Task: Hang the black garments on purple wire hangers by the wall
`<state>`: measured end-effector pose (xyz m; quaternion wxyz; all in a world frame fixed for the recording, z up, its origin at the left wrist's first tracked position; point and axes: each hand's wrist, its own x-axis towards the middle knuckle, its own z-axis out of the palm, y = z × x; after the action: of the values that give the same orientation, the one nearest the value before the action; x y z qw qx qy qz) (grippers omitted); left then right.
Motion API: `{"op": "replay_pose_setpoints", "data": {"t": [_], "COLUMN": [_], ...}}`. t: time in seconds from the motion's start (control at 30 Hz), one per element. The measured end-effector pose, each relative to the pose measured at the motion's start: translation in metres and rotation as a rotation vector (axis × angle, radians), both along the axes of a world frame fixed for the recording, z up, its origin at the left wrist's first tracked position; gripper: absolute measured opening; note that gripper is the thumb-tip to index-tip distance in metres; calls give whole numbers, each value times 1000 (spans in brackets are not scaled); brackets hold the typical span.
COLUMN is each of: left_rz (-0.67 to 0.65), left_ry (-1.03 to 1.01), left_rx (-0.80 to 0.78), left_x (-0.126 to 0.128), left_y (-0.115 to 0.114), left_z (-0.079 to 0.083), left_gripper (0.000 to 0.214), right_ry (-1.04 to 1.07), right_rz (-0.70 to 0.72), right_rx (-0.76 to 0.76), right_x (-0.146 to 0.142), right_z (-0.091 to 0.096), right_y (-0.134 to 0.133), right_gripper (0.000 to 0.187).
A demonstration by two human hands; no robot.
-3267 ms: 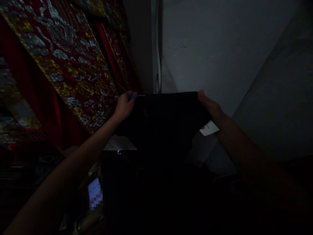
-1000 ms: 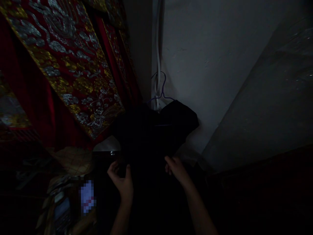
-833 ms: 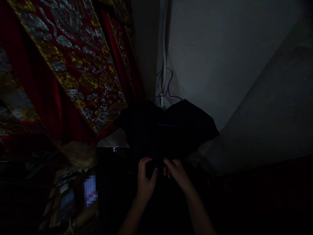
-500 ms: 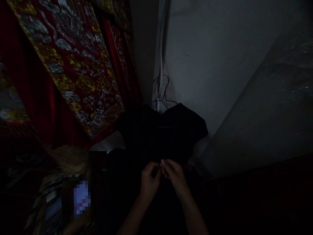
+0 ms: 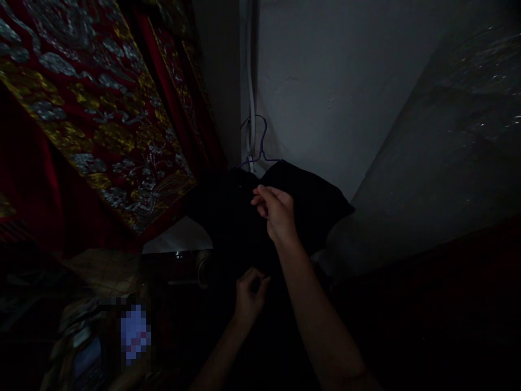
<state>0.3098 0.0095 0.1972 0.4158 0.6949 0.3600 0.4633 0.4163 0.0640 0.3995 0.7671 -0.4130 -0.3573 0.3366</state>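
A black short-sleeved garment [image 5: 313, 212] hangs on a purple hanger [image 5: 261, 155] against the wall. Low in front of it, my left hand [image 5: 250, 296] is closed, thumb and fingers pinched on what looks like the dark cloth. My right hand [image 5: 279, 212] is raised higher, in front of the garment near its neckline. Its thumb and forefinger are pressed together; whatever is between them is too small and dark to make out. The garment's lower part disappears into the darkness.
Red cloth [image 5: 109, 108] with gold and silver embroidery hangs at the left. A pale cable [image 5: 251, 70] runs down the wall [image 5: 345, 70] behind the hanger. A pixelated bright screen [image 5: 136, 334] and cluttered items are at lower left. Shiny clear sheeting [image 5: 480, 108] covers the right side.
My right hand has moved up and away from my left hand, towards the neckline. My left hand has stayed nearly in place. The view has shifted slightly, and the garment's right shoulder sits differently.
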Motion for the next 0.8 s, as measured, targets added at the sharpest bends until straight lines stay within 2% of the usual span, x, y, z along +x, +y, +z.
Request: {"op": "replay_pose_setpoints", "data": {"t": [0.1,0.17,0.2,0.27,0.37,0.43,0.47,0.53,0.63,0.73,0.8], "left_rz": [-45,-134,-182,-215,-75,-35,-35,-41,2,77,155], "left_ry": [35,82,95,59,-84,-83,-51,44,139,131,64], "left_rx": [-15,14,46,142,373,517,573,671,783,830,837], "left_x": [0,-5,-8,-13,-16,-12,-10,-4,4,5,0], "left_y": [-2,2,6,18,43,59,65,73,74,68,67], "left_z": [8,30,47,89,158,194,207,223,226,225,231], "left_gripper": [21,12,5,18,26,30,28,16,12,14,15], "right_ry": [-10,-15,-28,-70,-151,-221,-257,-317,-391,-453,-492], "right_rz": [-7,-17,-19,-18,-8,17,33,52,-3,-83,-93], "right_rx": [44,59,61,56,48,42,38,39,62,25,-73], "right_x": [-7,-5,-2,7,17,20,21,23,26,25,23], "right_z": [8,7,6,6,10,14,16,19,14,-7,-28], "right_y": [-5,-12,-16,-24,-33,-38,-40,-41,-36,-25,-19], "right_gripper": [32,31,31,30,29,29,29,29,28,27,25]}}
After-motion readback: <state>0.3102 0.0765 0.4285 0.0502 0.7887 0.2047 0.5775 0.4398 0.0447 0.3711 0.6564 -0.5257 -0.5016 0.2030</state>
